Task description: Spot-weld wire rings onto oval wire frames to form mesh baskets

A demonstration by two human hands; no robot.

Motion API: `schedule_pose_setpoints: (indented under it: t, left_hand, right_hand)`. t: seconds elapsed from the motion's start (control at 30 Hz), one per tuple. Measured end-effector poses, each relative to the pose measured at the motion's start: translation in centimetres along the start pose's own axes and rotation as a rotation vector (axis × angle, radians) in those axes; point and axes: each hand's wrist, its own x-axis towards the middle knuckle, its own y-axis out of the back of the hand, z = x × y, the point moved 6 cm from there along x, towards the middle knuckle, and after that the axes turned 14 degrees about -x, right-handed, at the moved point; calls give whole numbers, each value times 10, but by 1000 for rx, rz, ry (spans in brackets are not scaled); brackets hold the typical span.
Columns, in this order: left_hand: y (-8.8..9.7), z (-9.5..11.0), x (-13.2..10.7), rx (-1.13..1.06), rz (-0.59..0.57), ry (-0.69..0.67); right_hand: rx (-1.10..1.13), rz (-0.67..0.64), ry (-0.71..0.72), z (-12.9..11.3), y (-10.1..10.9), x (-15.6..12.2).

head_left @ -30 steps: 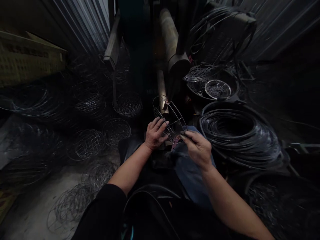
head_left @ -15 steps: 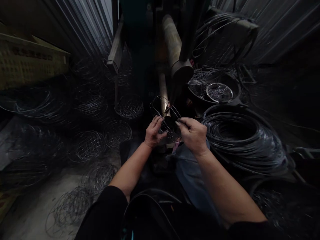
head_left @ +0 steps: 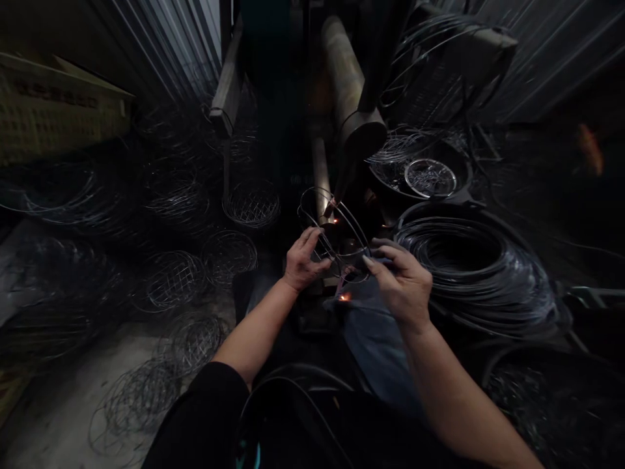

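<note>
A round wire frame (head_left: 359, 225) stands at the electrode tip of a spot welder (head_left: 364, 133), with its rings tilted. My left hand (head_left: 303, 262) pinches the frame's left side between thumb and fingers. On the right side, my right hand (head_left: 404, 281) has its thumb and fingertips closed on the ring's edge. The lower electrode arm (head_left: 320, 176) passes behind or through the frame; darkness hides which. Small orange sparks glow just below the electrode and above my knee.
A large coil of wire (head_left: 488, 299) lies at right, behind it a basin (head_left: 466, 185) holding a smaller bowl (head_left: 430, 178) of metal bits. Wire baskets (head_left: 176, 280) and stacked wire pieces fill the left side. A yellow crate (head_left: 63, 111) stands far left.
My right hand has moved right and slightly down, its fingers now at the ring's outer edge. The frame has turned and shifted right. Orange sparks have appeared. My left hand stays nearly in place.
</note>
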Motion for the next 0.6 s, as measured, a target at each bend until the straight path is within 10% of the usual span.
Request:
schedule_pose_setpoints:
  t: [0.6]
  left_hand:
    - [7, -26, 19, -315, 154, 329]
  right_hand:
    - [8, -217, 0, -20, -35, 55]
